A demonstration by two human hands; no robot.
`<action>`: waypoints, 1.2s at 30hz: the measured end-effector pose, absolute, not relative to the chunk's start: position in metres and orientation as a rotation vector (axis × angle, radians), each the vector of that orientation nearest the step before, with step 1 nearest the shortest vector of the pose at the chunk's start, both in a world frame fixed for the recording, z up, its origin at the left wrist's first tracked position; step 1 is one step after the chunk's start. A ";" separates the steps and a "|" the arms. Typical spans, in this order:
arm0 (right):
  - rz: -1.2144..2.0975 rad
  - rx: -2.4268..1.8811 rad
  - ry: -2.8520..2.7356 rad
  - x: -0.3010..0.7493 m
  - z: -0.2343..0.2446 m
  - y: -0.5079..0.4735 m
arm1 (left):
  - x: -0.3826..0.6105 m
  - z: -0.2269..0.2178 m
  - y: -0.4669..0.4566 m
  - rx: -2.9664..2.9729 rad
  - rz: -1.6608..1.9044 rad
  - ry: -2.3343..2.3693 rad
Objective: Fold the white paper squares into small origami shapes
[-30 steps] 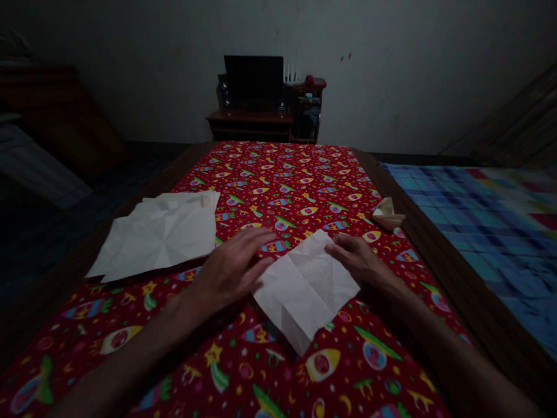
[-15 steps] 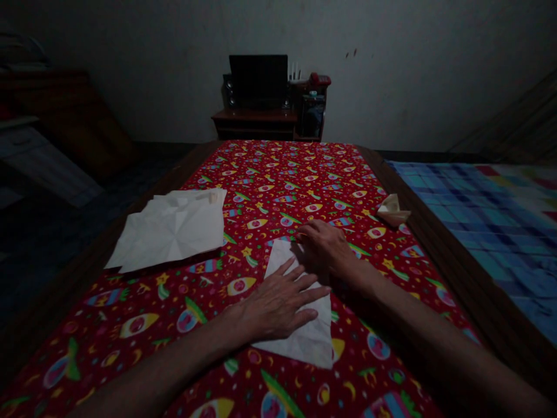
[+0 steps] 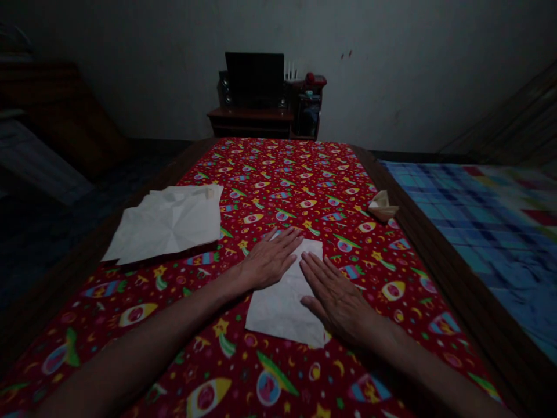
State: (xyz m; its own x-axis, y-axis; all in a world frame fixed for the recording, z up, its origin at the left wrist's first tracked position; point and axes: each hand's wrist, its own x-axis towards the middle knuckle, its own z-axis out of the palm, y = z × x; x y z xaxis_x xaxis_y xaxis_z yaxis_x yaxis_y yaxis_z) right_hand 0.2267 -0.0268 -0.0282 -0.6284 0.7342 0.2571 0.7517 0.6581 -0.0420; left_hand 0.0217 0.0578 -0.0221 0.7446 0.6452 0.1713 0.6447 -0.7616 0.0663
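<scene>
A white sheet of paper [image 3: 282,305], folded to a narrow upright rectangle and lightly creased, lies flat on the red patterned tablecloth [image 3: 243,371] in front of me. My left hand [image 3: 272,258] rests flat across its upper left part, fingers stretched toward the far edge. On the paper's right side lies my right hand [image 3: 333,290], palm down with its fingers extended and thumb a little apart. Neither hand grasps anything. Part of the paper's left and right edges is hidden under the hands.
To the left sits a stack of creased white sheets [image 3: 174,223]. A small folded paper piece [image 3: 383,207] stands near the table's right edge. Beyond the table are a dark monitor [image 3: 255,78] on a wooden desk [image 3: 250,116] and, at right, a blue checked cloth [image 3: 456,215].
My right hand has come from the paper's far edge toward me and flattened on its right side. My left hand has slid up and left, uncovering the lower part.
</scene>
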 end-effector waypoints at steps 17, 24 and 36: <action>0.161 -1.022 -2.758 0.229 -0.007 -0.081 | -0.054 0.000 -0.031 2.757 0.132 0.798; -0.027 -1.044 -2.676 0.213 -0.032 -0.077 | -0.029 -0.003 -0.031 2.886 0.200 0.880; 0.020 -1.053 -2.772 0.219 -0.005 -0.079 | -0.049 0.012 -0.024 2.842 0.020 0.789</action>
